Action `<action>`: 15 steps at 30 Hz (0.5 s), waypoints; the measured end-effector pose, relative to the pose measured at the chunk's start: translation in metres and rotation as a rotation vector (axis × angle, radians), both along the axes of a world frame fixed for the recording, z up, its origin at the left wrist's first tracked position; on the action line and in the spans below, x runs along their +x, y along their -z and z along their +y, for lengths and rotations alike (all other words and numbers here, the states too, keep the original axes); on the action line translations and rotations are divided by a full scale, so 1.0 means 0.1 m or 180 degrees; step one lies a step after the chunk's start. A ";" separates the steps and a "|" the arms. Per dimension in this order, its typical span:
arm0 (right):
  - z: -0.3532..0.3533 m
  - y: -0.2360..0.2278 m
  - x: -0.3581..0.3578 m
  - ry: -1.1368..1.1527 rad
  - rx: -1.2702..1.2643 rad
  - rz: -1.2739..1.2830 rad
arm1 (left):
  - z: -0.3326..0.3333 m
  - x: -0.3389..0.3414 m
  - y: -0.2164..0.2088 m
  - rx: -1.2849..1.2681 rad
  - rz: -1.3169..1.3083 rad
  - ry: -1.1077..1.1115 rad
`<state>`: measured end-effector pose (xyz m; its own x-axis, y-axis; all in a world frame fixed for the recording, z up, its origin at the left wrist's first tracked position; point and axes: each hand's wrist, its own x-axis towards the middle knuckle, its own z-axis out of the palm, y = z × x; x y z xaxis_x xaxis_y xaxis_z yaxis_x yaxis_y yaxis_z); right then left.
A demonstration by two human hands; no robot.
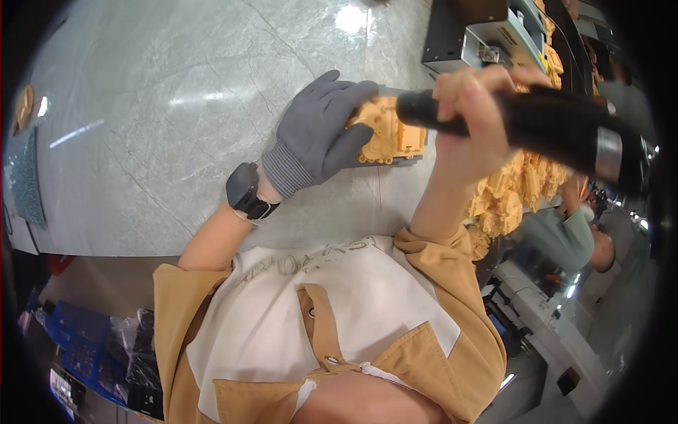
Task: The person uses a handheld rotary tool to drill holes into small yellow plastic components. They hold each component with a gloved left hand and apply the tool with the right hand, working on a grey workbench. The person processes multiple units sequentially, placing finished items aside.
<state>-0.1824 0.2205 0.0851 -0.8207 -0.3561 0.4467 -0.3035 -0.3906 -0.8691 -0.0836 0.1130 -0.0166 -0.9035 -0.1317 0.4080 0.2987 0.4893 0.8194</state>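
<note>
My left hand point(316, 131), in a grey glove, grips the left side of an orange moulded plastic part point(385, 133) with thumb and fingers. The part lies in a dark fixture point(406, 162) on the table. My bare right hand point(474, 116) is closed round a thick black electric screwdriver point(558, 131), held nearly level above the part's right side. Its narrow front end points left over the part. Whether the tip touches anything is hidden.
A grey marble-patterned table point(176, 148) spans the left. Many more orange parts point(519, 194) are heaped at the right, beside a metal box-shaped device point(487, 42) at the back. Another person point(561, 237) works farther right. Blue crates point(85, 339) stand low at the left.
</note>
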 end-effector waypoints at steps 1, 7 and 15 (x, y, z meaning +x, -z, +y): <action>0.00 -0.02 -0.03 -0.0019 -0.0117 -0.0216 | -0.02 0.01 -0.03 -0.0243 0.0094 -0.0041; 0.95 -0.42 0.19 0.0574 -0.0969 0.0315 | 0.08 0.07 -0.37 -0.0770 -0.0583 -0.0254; 1.25 -0.24 0.43 0.1077 -0.0984 -0.0096 | 0.28 0.04 -0.47 0.0009 -0.0269 -0.0355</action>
<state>-0.1396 0.3451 0.1092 -0.8822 0.0803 0.4640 -0.4351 -0.5162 -0.7377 -0.0792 0.1414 0.0303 -0.9143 -0.2342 0.3305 0.1724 0.5134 0.8407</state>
